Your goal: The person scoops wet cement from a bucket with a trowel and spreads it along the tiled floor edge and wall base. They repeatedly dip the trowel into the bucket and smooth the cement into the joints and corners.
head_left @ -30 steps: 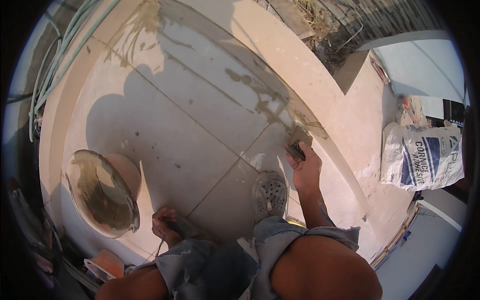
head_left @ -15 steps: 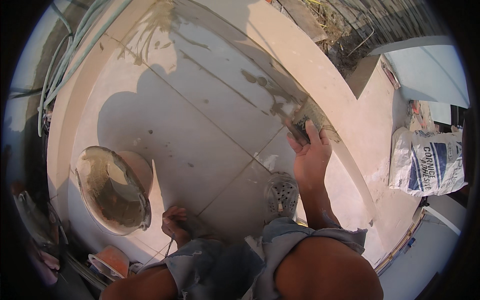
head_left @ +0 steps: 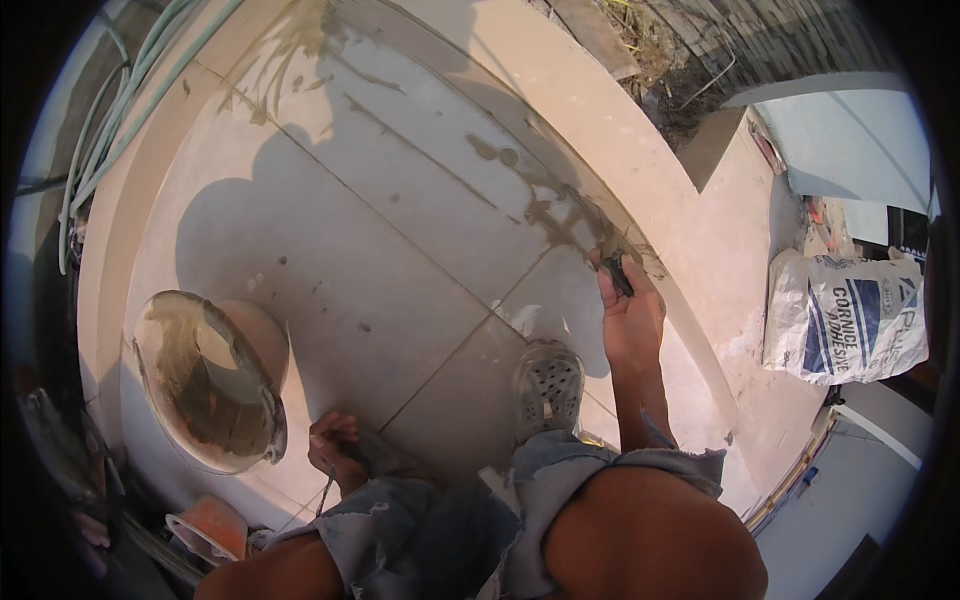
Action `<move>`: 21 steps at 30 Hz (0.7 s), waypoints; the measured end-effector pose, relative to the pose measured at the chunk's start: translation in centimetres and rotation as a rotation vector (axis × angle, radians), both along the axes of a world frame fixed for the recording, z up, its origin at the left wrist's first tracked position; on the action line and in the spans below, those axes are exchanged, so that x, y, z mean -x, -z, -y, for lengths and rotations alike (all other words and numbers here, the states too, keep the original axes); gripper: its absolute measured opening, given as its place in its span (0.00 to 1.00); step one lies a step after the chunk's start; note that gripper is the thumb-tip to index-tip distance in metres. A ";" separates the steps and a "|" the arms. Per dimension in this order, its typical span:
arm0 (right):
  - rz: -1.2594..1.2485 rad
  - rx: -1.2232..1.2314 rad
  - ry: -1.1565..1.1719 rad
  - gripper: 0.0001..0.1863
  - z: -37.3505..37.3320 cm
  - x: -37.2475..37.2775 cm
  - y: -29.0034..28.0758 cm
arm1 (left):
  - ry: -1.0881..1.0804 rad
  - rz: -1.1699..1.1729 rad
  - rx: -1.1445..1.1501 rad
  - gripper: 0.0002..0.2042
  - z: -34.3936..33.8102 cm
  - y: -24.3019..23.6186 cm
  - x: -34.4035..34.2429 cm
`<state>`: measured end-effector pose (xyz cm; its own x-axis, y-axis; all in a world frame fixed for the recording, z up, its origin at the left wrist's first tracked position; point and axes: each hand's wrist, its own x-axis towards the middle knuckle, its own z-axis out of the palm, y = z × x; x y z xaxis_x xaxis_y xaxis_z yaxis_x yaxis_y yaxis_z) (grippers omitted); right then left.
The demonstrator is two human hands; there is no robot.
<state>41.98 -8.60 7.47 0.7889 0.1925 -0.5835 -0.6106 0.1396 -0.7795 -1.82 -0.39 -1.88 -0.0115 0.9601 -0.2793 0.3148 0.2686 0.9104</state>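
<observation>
At the right, my right hand [head_left: 632, 310] grips a small dark flat tool [head_left: 616, 274], seen nearly edge-on; its exact kind is unclear. It is near the tiled floor's raised border, where wet brown grout [head_left: 550, 215] is smeared across a joint. My left hand [head_left: 335, 445] is low beside my knee, its fingers loosely curled and partly apart, with nothing visible in them. Left of it a pinkish-orange bucket [head_left: 262, 335] leans over, its mouth toward me, its inside coated with grey-brown mix. Pale tiles [head_left: 370, 260] with dark joints spread in front of me.
My grey clog [head_left: 550, 390] stands on the tiles between my hands. A smaller orange container [head_left: 215, 525] is at the lower left. Pale hoses [head_left: 110, 140] run along the upper left. A white and blue paper bag [head_left: 850, 320] lies at the right beyond the raised border [head_left: 590, 130].
My right hand has drawn back slightly from the raised border. The tool in it has turned from showing its broad face to nearly edge-on. My left hand stays by the knee.
</observation>
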 end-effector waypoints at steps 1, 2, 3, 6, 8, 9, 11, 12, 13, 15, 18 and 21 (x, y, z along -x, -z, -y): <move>0.016 -0.014 0.007 0.19 -0.3 0.4 -1.0 | 0.002 -0.014 -0.003 0.37 0.0 -0.3 -0.4; 0.050 0.024 0.003 0.19 -0.4 0.9 -1.7 | 0.004 -0.028 -0.005 0.37 -0.1 -0.6 -0.6; 0.095 0.028 -0.021 0.20 -0.6 1.3 -2.5 | 0.013 -0.022 -0.004 0.37 -0.2 -0.7 -0.7; 0.143 0.038 -0.079 0.20 -0.5 1.9 -3.3 | 0.020 0.006 -0.002 0.37 -0.1 -0.7 -0.9; 0.064 0.042 -0.094 0.21 0.5 1.8 -2.5 | -0.003 0.035 0.000 0.36 0.0 -0.4 -0.7; 0.033 0.068 -0.109 0.21 0.8 2.3 -2.1 | 0.009 0.035 -0.005 0.36 -0.1 -0.4 -0.6; -0.029 0.117 -0.141 0.20 1.2 3.4 -1.4 | 0.032 0.032 -0.016 0.34 -0.2 -0.4 -0.5; -0.038 0.116 -0.135 0.19 1.4 3.6 -0.9 | 0.027 0.024 -0.009 0.34 -0.1 -0.4 -0.4; -0.025 0.127 -0.135 0.19 1.4 3.3 -0.6 | 0.022 0.015 -0.002 0.34 0.0 -0.3 -0.4; 0.002 0.144 -0.137 0.18 1.2 1.9 -0.2 | 0.026 0.007 0.001 0.33 0.0 -0.2 -0.3; 0.062 0.106 -0.162 0.17 -0.4 0.1 -0.3 | 0.041 0.007 -0.007 0.33 -0.1 -0.2 -0.1; 0.083 0.062 -0.155 0.17 -2.9 -0.4 -0.4 | 0.040 -0.002 -0.011 0.33 -0.1 -0.5 -0.4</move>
<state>42.36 -5.73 7.83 0.7986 0.2808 -0.5323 -0.5545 -0.0007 -0.8322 -1.46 -0.24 -1.34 0.0270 0.9628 -0.2688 0.3268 0.2456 0.9126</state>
